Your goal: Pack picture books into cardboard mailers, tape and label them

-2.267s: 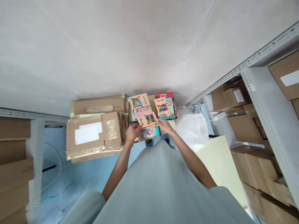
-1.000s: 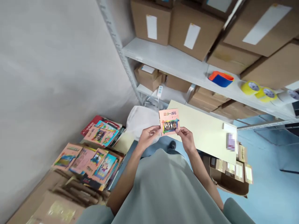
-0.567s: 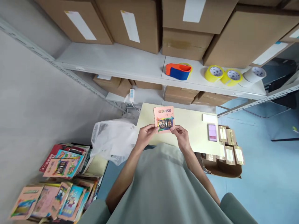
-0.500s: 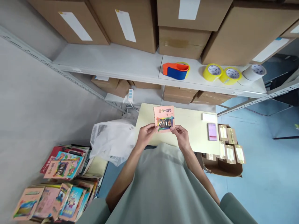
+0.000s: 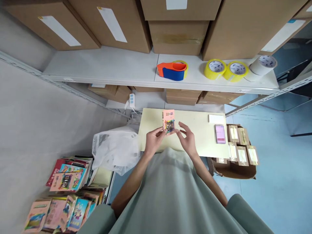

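A small pink booklet [image 5: 170, 116] with a dark picture in a rainbow-coloured frame is held up over the pale yellow table [image 5: 195, 139]. My left hand [image 5: 154, 140] pinches its lower left corner between thumb and fingers. The booklet is turned, so its cover looks narrow and a darker strip shows along the left side. My right hand [image 5: 187, 140] is beside the lower right corner, with its fingers apart. A fingertip is very close to that edge; whether it touches, I cannot tell.
Stacked books [image 5: 65, 178] stand at lower left, near a white plastic bag [image 5: 117, 149]. A purple blurred item [image 5: 220, 134] and a white block [image 5: 216, 119] lie at the table's right. The shelf [image 5: 117, 66] holds cartons, a tape dispenser [image 5: 172, 71] and tape rolls [image 5: 215, 69]. A box of small cartons [image 5: 241, 155] is at right.
My right hand has loosened from the booklet's lower right corner and spread its fingers. The booklet has turned and looks narrower. The view has shifted slightly.
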`<state>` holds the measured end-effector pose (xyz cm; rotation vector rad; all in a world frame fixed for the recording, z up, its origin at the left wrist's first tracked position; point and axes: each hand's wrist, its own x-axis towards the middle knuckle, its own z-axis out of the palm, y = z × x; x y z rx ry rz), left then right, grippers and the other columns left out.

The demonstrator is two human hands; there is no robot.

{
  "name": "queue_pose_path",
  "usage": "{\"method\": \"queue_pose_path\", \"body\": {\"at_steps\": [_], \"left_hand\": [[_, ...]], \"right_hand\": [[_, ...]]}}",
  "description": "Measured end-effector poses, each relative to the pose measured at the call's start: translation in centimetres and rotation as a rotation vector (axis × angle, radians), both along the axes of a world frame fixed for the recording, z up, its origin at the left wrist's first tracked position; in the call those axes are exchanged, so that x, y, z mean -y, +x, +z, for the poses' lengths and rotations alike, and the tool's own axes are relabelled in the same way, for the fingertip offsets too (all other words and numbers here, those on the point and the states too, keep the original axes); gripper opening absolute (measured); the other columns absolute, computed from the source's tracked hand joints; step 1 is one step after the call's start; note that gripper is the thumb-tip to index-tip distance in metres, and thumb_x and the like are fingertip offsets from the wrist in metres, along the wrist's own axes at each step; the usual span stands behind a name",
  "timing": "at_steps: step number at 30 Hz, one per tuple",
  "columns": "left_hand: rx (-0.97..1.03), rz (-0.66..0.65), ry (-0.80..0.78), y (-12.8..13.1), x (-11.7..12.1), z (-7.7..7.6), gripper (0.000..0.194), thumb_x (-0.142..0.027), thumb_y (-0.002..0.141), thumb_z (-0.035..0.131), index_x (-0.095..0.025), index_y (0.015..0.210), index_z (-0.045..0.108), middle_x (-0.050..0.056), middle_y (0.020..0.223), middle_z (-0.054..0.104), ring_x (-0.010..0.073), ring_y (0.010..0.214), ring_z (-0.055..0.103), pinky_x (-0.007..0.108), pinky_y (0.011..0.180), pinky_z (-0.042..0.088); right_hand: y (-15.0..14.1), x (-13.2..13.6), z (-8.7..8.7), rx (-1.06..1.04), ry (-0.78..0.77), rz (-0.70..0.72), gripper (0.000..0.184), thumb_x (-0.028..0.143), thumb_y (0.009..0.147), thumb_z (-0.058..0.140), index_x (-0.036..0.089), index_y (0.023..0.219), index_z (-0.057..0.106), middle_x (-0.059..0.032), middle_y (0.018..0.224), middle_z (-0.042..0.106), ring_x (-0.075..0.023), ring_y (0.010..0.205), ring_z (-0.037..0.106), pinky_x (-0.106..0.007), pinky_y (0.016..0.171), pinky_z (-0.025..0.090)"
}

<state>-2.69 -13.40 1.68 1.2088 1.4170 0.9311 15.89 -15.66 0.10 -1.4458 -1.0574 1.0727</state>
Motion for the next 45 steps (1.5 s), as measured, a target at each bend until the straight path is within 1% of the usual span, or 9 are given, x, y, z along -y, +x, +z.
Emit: {"method": "queue_pose_path", "body": {"at_steps": [5, 9, 11, 15, 21, 32, 37, 39, 45], "left_hand": [[-0.181, -0.081, 0.166, 1.7, 2.1, 0.0, 0.035, -0.049, 0.103, 0.074, -0.031, 0.129, 0.088, 0.002, 0.13, 0.086, 0.0304, 0.111, 0.086, 0.045, 0.103, 0.071], [-0.166, -0.082, 0.197, 1.6, 3.2, -0.2, 0.036, -0.051, 0.104, 0.075, -0.03, 0.131, 0.086, 0.005, 0.137, 0.084, 0.0293, 0.118, 0.084, 0.044, 0.104, 0.071], [-0.099, -0.009, 0.166, 0.7, 2.9, 0.0, 0.047, -0.057, 0.103, 0.077, -0.027, 0.137, 0.082, 0.011, 0.142, 0.081, 0.0294, 0.121, 0.082, 0.041, 0.099, 0.071], [0.057, 0.076, 0.009, -1.7, 1.2, 0.3, 0.071, -0.07, 0.089, 0.088, -0.02, 0.139, 0.079, 0.018, 0.143, 0.079, 0.0299, 0.117, 0.081, 0.038, 0.092, 0.069], [0.313, 0.033, -0.192, -2.8, 0.5, 0.7, 0.065, -0.07, 0.076, 0.097, -0.016, 0.111, 0.089, 0.013, 0.112, 0.088, 0.0294, 0.103, 0.082, 0.044, 0.094, 0.069], [0.285, 0.109, -0.185, -2.5, 0.8, 1.5, 0.068, -0.068, 0.076, 0.099, -0.015, 0.118, 0.09, 0.011, 0.115, 0.089, 0.0313, 0.102, 0.084, 0.052, 0.098, 0.073], [0.111, 0.131, -0.023, -1.7, 1.1, 1.6, 0.058, -0.066, 0.086, 0.091, -0.02, 0.122, 0.091, 0.01, 0.136, 0.084, 0.0348, 0.112, 0.084, 0.054, 0.099, 0.074], [0.024, 0.14, 0.053, -1.0, 1.3, 1.4, 0.048, -0.062, 0.09, 0.088, -0.023, 0.118, 0.092, 0.008, 0.145, 0.08, 0.0355, 0.117, 0.083, 0.053, 0.102, 0.073], [-0.12, 0.04, 0.11, 1.5, 2.6, 0.0, 0.039, -0.042, 0.092, 0.088, -0.031, 0.129, 0.089, 0.004, 0.135, 0.084, 0.0322, 0.109, 0.085, 0.051, 0.101, 0.072]], "right_hand": [[-3.0, -0.3, 0.3, -0.088, -0.028, 0.131, 0.062, 0.072, 0.097, 0.075, 0.024, 0.137, 0.074, -0.0123, 0.132, 0.083, -0.0305, 0.121, 0.079, -0.046, 0.104, 0.068], [-2.6, -0.6, 0.4, -0.008, -0.041, 0.07, 0.052, 0.075, 0.101, 0.067, 0.024, 0.097, 0.075, -0.0029, 0.084, 0.076, -0.0213, 0.079, 0.071, -0.035, 0.076, 0.063], [-1.5, -0.9, 0.8, -0.02, -0.052, 0.072, 0.056, 0.078, 0.098, 0.069, 0.024, 0.087, 0.073, -0.0002, 0.074, 0.068, -0.0181, 0.069, 0.061, -0.031, 0.066, 0.056], [0.3, -1.3, 2.1, -0.276, -0.106, 0.184, 0.057, 0.08, 0.089, 0.081, 0.024, 0.1, 0.08, -0.0027, 0.087, 0.078, -0.0216, 0.079, 0.07, -0.033, 0.071, 0.06], [0.4, -1.2, 2.7, -0.406, -0.174, 0.224, 0.057, 0.078, 0.082, 0.09, 0.025, 0.102, 0.085, -0.0036, 0.091, 0.083, -0.0262, 0.086, 0.078, -0.039, 0.077, 0.066], [0.0, -1.6, 2.0, -0.351, -0.182, 0.197, 0.058, 0.077, 0.086, 0.087, 0.023, 0.11, 0.086, -0.0051, 0.096, 0.086, -0.027, 0.089, 0.081, -0.04, 0.076, 0.069], [-0.3, -1.3, 0.8, -0.224, -0.148, -0.013, 0.068, 0.073, 0.081, 0.094, 0.025, 0.128, 0.084, -0.0126, 0.137, 0.083, -0.0363, 0.135, 0.077, -0.053, 0.114, 0.066], [-0.9, -0.8, 0.8, -0.244, -0.162, 0.019, 0.067, 0.071, 0.08, 0.095, 0.025, 0.128, 0.084, -0.0136, 0.143, 0.081, -0.0374, 0.14, 0.075, -0.054, 0.121, 0.062], [-2.6, 0.1, 2.1, -0.333, -0.119, 0.192, 0.06, 0.064, 0.083, 0.095, 0.028, 0.13, 0.084, -0.0049, 0.128, 0.086, -0.0323, 0.12, 0.081, -0.046, 0.108, 0.068]]}}
